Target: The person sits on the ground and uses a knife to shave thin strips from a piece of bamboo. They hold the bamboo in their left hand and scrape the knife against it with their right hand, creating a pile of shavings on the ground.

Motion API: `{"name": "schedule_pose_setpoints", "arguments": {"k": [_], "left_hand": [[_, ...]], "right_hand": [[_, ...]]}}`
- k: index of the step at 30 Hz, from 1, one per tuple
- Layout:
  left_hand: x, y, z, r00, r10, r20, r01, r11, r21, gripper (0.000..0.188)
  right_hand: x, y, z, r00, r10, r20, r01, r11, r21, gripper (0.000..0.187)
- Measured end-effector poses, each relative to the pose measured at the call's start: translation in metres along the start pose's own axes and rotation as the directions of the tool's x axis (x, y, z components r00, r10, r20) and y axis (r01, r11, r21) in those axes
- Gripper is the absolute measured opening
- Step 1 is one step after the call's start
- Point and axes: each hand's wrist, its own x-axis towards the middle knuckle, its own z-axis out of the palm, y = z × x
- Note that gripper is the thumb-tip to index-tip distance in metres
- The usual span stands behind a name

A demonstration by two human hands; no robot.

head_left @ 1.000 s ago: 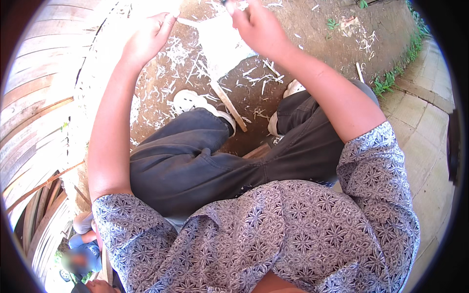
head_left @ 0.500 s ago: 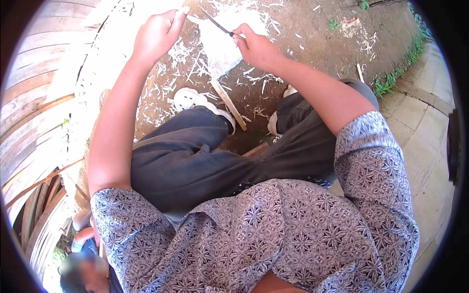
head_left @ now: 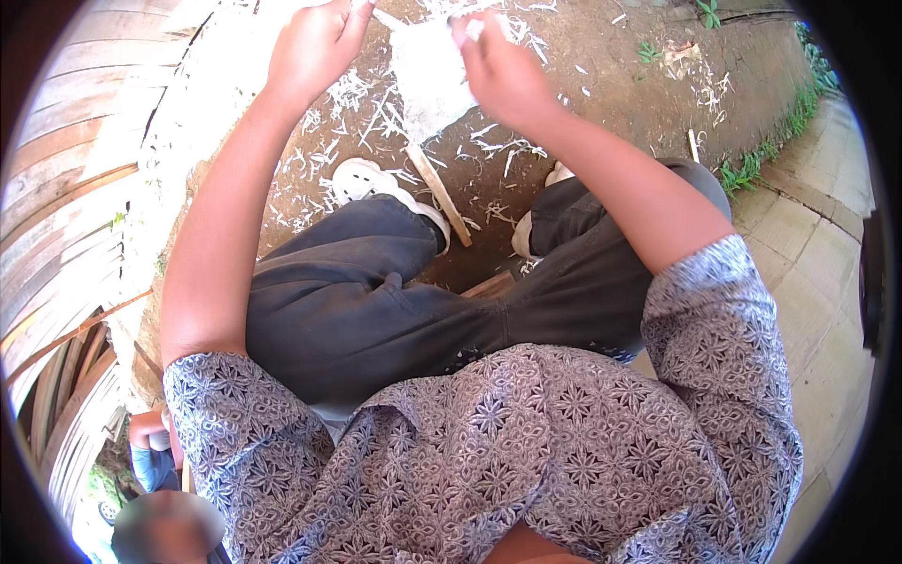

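Note:
At the top edge, my left hand (head_left: 319, 45) is closed, with a thin pale wood strip (head_left: 386, 18) poking out beside its thumb. My right hand (head_left: 505, 73) is closed on a knife (head_left: 456, 21); only a small dark part of it shows at the fingers, and its blade is lost in glare and blur. Both hands are apart, above a whitish flat slab (head_left: 427, 89) on the ground. Pale wood shavings (head_left: 381, 122) are scattered around it.
A wooden stick (head_left: 439, 195) lies between my white shoes (head_left: 376, 185). Planks (head_left: 75, 160) line the left side, and paving (head_left: 799, 244) with grass (head_left: 742, 169) the right. Another person (head_left: 169, 526) is at the lower left.
Both hands have moved up toward the top edge, the right also slightly right. The knife blade, plain before, can no longer be made out.

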Motion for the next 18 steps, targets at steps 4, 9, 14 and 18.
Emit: {"name": "schedule_pose_setpoints", "arguments": {"k": [4, 9, 14, 18], "left_hand": [[0.007, -0.017, 0.011, 0.990, 0.119, -0.081, -0.115, 0.992, 0.050, 0.055], [0.003, -0.012, 0.004, 1.000, 0.018, -0.022, -0.018, 1.000, -0.001, 0.053], [0.004, -0.014, 0.006, 0.999, 0.031, -0.039, -0.033, 0.999, -0.039, 0.050], [0.000, -0.002, -0.002, 0.998, 0.038, -0.053, -0.039, 0.999, -0.014, 0.048]], "right_hand": [[0.018, 0.029, 0.006, 0.998, 0.050, 0.036, -0.043, 0.986, -0.162, 0.030], [0.028, 0.017, -0.017, 0.958, -0.202, -0.201, 0.235, 0.959, 0.156, 0.026], [-0.002, 0.006, -0.002, 0.998, -0.043, -0.045, 0.043, 0.999, 0.000, 0.031], [0.019, -0.020, -0.040, 0.972, -0.208, -0.112, 0.216, 0.974, 0.064, 0.027]]}}
